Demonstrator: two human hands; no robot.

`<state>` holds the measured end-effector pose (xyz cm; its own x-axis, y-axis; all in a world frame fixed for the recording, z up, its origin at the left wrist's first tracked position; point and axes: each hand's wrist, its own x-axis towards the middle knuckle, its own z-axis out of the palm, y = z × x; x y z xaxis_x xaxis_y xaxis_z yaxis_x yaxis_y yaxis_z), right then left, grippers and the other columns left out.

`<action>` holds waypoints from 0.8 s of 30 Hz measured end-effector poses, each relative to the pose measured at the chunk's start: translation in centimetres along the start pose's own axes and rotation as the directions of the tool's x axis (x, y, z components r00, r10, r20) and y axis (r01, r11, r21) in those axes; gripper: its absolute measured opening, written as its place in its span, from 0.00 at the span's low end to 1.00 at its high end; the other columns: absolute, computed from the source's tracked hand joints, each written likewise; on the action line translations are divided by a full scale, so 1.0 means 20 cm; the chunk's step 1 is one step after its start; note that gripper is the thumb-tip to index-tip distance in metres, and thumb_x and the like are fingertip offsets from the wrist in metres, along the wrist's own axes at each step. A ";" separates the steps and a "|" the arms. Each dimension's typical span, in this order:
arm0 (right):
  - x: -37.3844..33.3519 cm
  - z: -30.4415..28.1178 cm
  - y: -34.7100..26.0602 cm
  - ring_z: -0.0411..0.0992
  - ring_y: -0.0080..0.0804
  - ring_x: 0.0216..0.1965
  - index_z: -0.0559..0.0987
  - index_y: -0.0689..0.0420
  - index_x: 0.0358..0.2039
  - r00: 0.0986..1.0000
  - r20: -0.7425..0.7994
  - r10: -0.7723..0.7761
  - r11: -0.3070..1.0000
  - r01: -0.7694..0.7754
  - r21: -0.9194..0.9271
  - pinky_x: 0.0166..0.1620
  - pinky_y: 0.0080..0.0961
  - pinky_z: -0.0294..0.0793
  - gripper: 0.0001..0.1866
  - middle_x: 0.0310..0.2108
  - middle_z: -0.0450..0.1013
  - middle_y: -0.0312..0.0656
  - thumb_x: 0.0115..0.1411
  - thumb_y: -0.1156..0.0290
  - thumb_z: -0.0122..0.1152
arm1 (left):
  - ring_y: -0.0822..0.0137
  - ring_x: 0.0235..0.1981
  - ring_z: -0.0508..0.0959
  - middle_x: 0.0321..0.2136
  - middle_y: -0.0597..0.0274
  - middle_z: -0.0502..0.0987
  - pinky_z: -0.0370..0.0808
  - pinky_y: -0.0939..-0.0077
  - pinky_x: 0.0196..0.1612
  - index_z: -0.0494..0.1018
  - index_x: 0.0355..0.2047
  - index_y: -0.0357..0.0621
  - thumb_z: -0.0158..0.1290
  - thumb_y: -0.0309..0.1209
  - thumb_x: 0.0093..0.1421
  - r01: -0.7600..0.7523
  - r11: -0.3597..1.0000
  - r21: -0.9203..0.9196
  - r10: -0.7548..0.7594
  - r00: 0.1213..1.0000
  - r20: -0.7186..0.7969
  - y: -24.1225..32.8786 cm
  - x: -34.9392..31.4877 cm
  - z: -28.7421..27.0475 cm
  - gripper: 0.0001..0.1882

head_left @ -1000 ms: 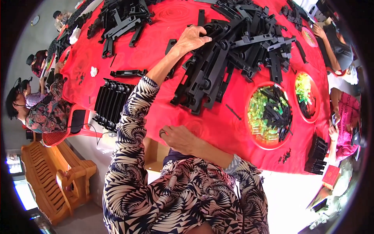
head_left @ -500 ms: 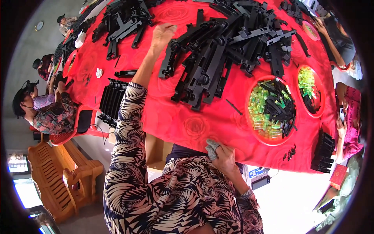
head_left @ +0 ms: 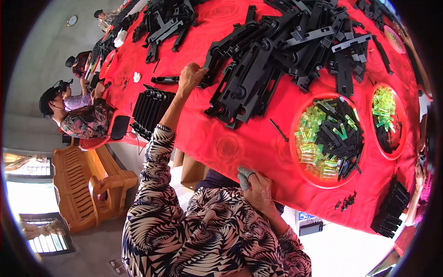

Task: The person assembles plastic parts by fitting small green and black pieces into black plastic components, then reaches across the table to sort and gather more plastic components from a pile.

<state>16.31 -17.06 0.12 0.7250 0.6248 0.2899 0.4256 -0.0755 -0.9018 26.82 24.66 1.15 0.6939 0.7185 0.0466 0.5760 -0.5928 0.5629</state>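
My left hand reaches out over the red tablecloth, its fingers closed at the near left end of a long black plastic part. That part lies on the left edge of a heap of similar slotted black parts. Close to my body, my right hand rests at the table's near edge with curled fingers. A grey knitted finger cover sits on one fingertip. Whatever may be inside that curl is hidden. A stack of black ribbed parts lies left of my left forearm.
On the right, a red basin holds clear yellow-green pieces and small black pieces; a second basin stands beyond it. A dark ribbed stack lies near the right edge. Other people sit at the left, near a wooden bench.
My left hand has come down and nearer, from above the cloth to the edge of the heap. My right hand stays by the table edge. The whole view has turned slightly.
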 end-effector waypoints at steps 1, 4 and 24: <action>0.00 0.00 0.00 0.77 0.45 0.32 0.79 0.63 0.33 1.000 0.004 0.001 1.000 -0.001 0.004 0.34 0.35 0.76 0.06 0.34 0.78 0.47 0.54 0.77 0.63 | 0.53 0.38 0.81 0.33 0.49 0.81 0.75 0.61 0.42 0.76 0.40 0.40 0.62 0.51 0.48 0.022 1.000 0.015 -0.021 0.997 -0.074 0.01 -0.01 0.01 0.28; 0.01 0.01 0.02 0.77 0.44 0.29 0.78 0.62 0.31 0.996 -0.023 -0.081 0.996 0.080 -0.043 0.31 0.33 0.77 0.05 0.33 0.78 0.47 0.54 0.76 0.63 | 0.53 0.40 0.80 0.35 0.48 0.81 0.75 0.61 0.44 0.77 0.40 0.40 0.63 0.49 0.47 0.082 0.994 0.069 -0.084 0.996 0.036 0.03 0.01 -0.01 0.28; -0.01 0.11 0.00 0.78 0.42 0.34 0.78 0.66 0.37 0.994 -0.110 -0.021 0.984 0.001 -0.176 0.37 0.30 0.78 0.08 0.35 0.78 0.51 0.54 0.83 0.60 | 0.41 0.44 0.78 0.38 0.38 0.77 0.76 0.54 0.47 0.68 0.44 0.35 0.61 0.39 0.45 -0.007 1.000 -0.019 0.005 0.992 -0.123 0.17 -0.07 0.07 0.29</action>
<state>14.99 -15.48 -0.56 0.7710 0.5371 0.3421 0.5152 -0.2104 -0.8309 28.41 21.20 1.85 0.6383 0.7550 0.1502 0.5629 -0.5909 0.5779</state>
